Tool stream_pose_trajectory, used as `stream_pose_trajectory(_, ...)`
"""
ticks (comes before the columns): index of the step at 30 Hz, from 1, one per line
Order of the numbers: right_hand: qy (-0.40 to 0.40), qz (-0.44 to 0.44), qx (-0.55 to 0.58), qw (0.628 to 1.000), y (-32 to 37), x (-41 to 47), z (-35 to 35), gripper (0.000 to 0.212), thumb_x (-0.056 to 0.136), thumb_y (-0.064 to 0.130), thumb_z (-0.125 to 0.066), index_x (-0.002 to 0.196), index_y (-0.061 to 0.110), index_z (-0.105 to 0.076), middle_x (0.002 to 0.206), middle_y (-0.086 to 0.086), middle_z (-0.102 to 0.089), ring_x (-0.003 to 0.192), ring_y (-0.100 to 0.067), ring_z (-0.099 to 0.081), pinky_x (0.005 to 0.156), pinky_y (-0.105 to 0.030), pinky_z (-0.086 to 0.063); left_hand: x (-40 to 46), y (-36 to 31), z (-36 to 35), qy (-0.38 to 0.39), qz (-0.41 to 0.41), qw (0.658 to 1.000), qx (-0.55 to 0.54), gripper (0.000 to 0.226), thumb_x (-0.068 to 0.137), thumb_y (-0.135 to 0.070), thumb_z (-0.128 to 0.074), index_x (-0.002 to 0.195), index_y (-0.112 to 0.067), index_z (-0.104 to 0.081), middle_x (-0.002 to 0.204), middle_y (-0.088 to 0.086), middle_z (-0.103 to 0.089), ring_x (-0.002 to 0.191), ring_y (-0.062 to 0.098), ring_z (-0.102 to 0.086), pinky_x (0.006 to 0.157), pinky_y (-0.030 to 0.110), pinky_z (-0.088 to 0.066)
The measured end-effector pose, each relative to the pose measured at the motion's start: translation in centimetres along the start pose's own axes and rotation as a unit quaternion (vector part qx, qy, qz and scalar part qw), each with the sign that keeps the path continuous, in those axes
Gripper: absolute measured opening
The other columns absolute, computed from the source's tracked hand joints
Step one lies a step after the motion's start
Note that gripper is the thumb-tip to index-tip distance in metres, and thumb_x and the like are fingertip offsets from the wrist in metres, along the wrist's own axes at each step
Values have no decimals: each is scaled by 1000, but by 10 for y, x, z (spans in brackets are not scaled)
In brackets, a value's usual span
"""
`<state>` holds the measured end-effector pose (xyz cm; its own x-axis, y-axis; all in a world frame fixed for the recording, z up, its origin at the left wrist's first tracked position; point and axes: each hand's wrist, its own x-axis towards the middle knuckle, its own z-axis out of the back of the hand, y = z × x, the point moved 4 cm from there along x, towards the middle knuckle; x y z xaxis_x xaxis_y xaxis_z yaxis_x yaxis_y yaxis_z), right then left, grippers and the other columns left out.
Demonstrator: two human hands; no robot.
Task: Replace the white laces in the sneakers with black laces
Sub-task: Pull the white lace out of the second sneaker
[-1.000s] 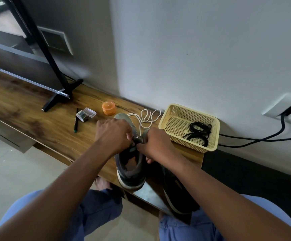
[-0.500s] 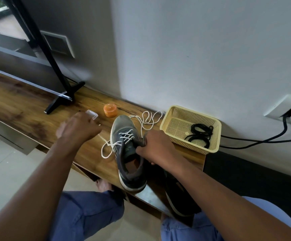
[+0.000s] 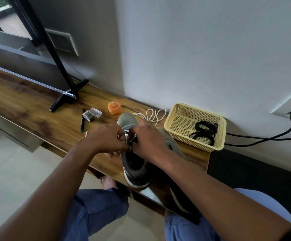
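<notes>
**Ana:** Head camera first: where is the sneaker?

**Ben:** The grey sneaker (image 3: 132, 159) lies on the wooden shelf (image 3: 36, 108), toe toward the wall, heel over the front edge. A white lace (image 3: 126, 134) is threaded through its eyelets, and both hands meet there. The left hand (image 3: 106, 140) has its fingers curled in at the lacing and seems to pinch the white lace. The right hand (image 3: 148, 140) is curled too, pinching at the same spot.

**Ana:** And the other shoe?

**Ben:** A second sneaker (image 3: 179, 192) lies just beside the first, mostly hidden under the right forearm.

**Ana:** The laces?

**Ben:** A loose white lace (image 3: 154, 115) lies looped beyond the toe. The black laces (image 3: 204, 132) sit coiled in the yellow basket (image 3: 177, 126) near the wall.

**Ana:** Anything else?

**Ben:** An orange jar (image 3: 114, 107), a small clear box (image 3: 91, 114) and a pen (image 3: 83, 122) lie to the left, near a black stand foot (image 3: 63, 100).
</notes>
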<state>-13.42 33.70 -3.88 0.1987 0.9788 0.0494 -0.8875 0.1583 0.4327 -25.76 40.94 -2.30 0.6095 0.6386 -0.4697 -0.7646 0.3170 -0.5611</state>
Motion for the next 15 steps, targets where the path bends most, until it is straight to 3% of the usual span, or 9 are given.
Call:
stream_pose_trajectory(4, -32, -31, 17, 999, -6, 2, -2, 8, 87, 31, -68, 91, 28, -74, 102, 0, -57, 87, -23, -63, 72, -35, -53, 0, 7, -2, 14, 59, 997, -44, 18, 91, -17, -78, 84, -1, -75, 74, 10, -78, 71, 22, -79, 71, 40, -67)
stream_pose_trajectory(7, -83, -88, 85, 989, -14, 3, 5, 7, 82, 24, -66, 81, 26, -73, 87, 10, -64, 80, -16, -63, 68, -31, -51, 0, 13, -1, 36, 95, 992, -79, 15, 93, -11, -76, 89, 4, -76, 80, 15, -79, 75, 27, -80, 70, 39, -66)
stream_pose_trajectory(10, -99, -215, 215, 947, -36, 9, 11, 8, 82, 17, -65, 77, 17, -71, 75, 9, -69, 75, -13, -65, 63, -28, -51, -1, 17, 3, 42, 116, 987, -102, 14, 93, -6, -75, 92, 8, -75, 82, 20, -78, 74, 28, -79, 64, 35, -66)
stream_pose_trajectory(12, -85, -279, 277, 916, -47, 11, 9, 6, 81, 16, -64, 77, 15, -69, 75, 7, -70, 76, -18, -69, 67, -33, -58, -1, 18, 3, 48, 116, 985, -114, 15, 92, -5, -77, 94, 9, -75, 84, 21, -78, 76, 28, -79, 66, 36, -66)
stream_pose_trajectory(15, -35, -232, 242, 942, -42, 9, 6, 12, 84, 18, -61, 92, 22, -69, 90, 8, -67, 87, -17, -64, 69, -29, -48, 2, 21, 2, 51, 106, 985, -128, 11, 91, -5, -78, 88, 5, -75, 84, 19, -79, 78, 29, -80, 69, 39, -66)
